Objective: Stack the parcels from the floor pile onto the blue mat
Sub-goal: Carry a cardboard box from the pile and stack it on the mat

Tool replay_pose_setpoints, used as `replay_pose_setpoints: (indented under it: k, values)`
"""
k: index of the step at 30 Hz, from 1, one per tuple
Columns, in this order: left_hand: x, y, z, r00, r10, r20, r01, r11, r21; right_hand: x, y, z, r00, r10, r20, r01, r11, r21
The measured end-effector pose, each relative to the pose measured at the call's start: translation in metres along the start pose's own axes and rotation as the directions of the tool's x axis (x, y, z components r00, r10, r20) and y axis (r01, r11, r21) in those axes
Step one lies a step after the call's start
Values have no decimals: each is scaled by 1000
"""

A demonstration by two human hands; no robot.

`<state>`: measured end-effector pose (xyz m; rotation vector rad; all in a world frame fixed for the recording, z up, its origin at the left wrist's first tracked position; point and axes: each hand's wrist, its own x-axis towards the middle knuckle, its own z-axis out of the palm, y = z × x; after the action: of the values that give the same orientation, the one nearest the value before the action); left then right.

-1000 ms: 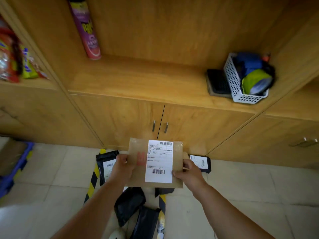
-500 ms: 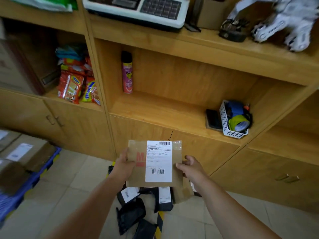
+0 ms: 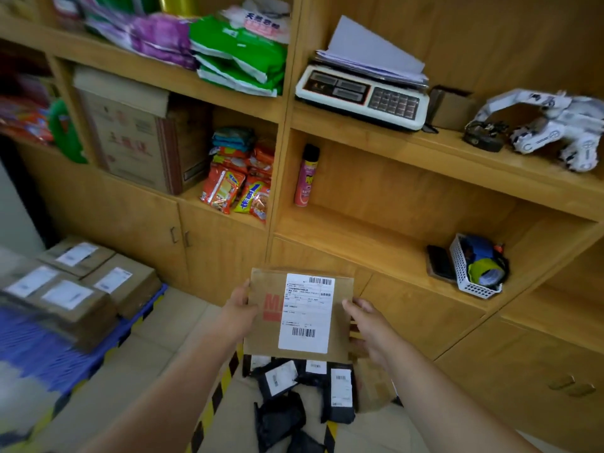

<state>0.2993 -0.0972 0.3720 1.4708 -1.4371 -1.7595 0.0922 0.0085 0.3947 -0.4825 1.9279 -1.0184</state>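
I hold a flat brown cardboard parcel (image 3: 268,335) with a white shipping label in front of me, above the floor. My left hand (image 3: 240,310) grips its left edge. My right hand (image 3: 371,328) grips its right edge, fingers curled under it. Below it lies the floor pile (image 3: 294,397) of black poly-bag parcels and one brown box. The blue mat (image 3: 42,351) is at the left, carrying several brown boxes (image 3: 81,289) with white labels.
A wooden shelf unit (image 3: 359,243) with cabinet doors fills the view ahead. It holds a scale (image 3: 362,96), a pink spray can (image 3: 305,176), snack packs (image 3: 238,184), a white basket (image 3: 474,266) and a large carton (image 3: 130,138). Yellow-black tape (image 3: 215,397) runs across the tiled floor.
My view has risen and swung left, bringing upper shelves and the blue mat with its boxes into sight. The parcel stays gripped in both hands at about the same place in view.
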Motion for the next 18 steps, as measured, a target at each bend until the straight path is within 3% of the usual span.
replay_pose_setpoints:
  k: [6,10,18]
  values:
    - [-55,-28,-132,994,34,-107,-39,998,-41,-58,-13,118,999,25,42,-24,1000,-16]
    - [-87,-47,-209,979,43,-198,-54,997,-53,-85,-16,191,988,43,146,-44,999,2]
    - [-117,-74,-323,913,-82,-401,1,980,-199,-115,-42,308,950,38,310,-22,998,-52]
